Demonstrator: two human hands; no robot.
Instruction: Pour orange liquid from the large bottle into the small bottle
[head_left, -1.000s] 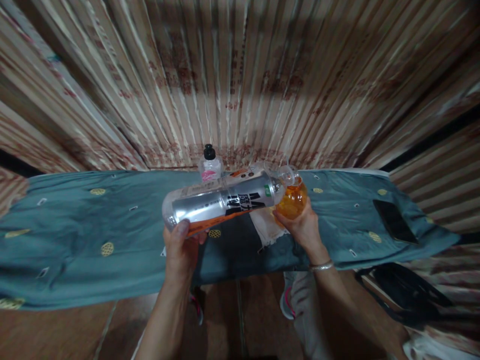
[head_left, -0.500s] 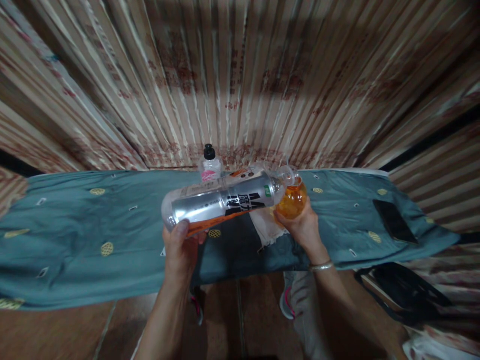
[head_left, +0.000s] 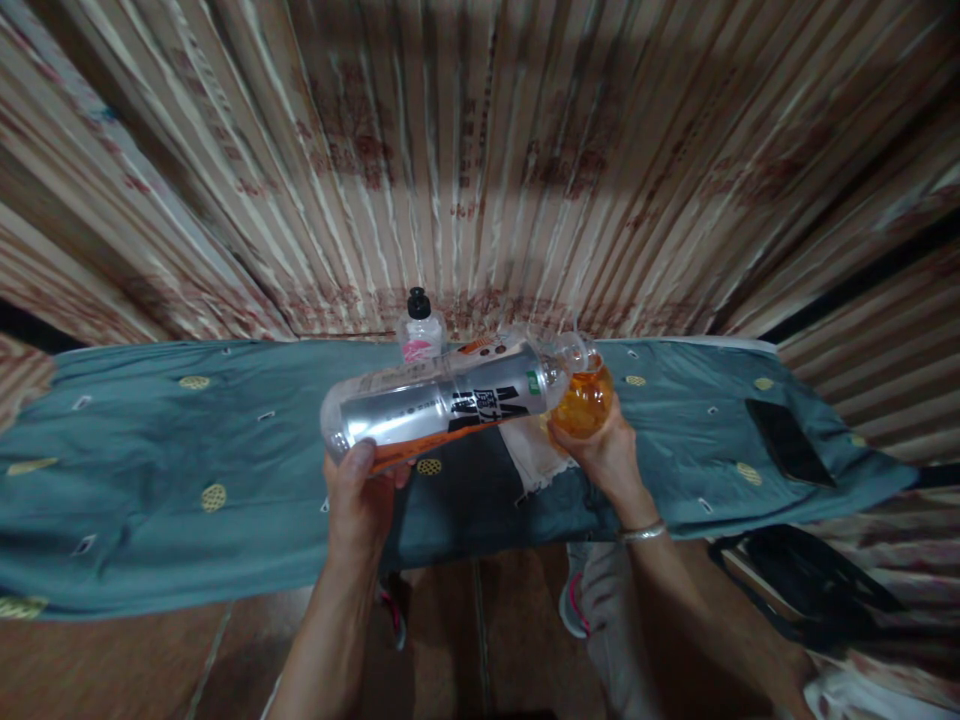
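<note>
A large clear bottle (head_left: pixel 442 400) with a silver and orange label lies nearly level in the air, its neck to the right. My left hand (head_left: pixel 364 495) is closed round its base end from below. My right hand (head_left: pixel 604 445) grips a round clear vessel (head_left: pixel 585 400) that holds orange liquid. The bottle's mouth is at the top of this vessel; whether they touch, I cannot tell. Behind the big bottle stands a small clear bottle (head_left: pixel 420 330) with a black cap and a pink mark. A pale cloth (head_left: pixel 534 458) lies beneath the hands.
The long table has a teal patterned cloth (head_left: pixel 255 440). A dark phone (head_left: pixel 789 442) lies at its right. A black bag (head_left: pixel 817 580) sits below the right edge. Pleated curtains (head_left: pixel 465 150) hang behind the table.
The base end of the big bottle and my left hand have shifted very slightly left. My right hand and the round vessel look almost unmoved.
</note>
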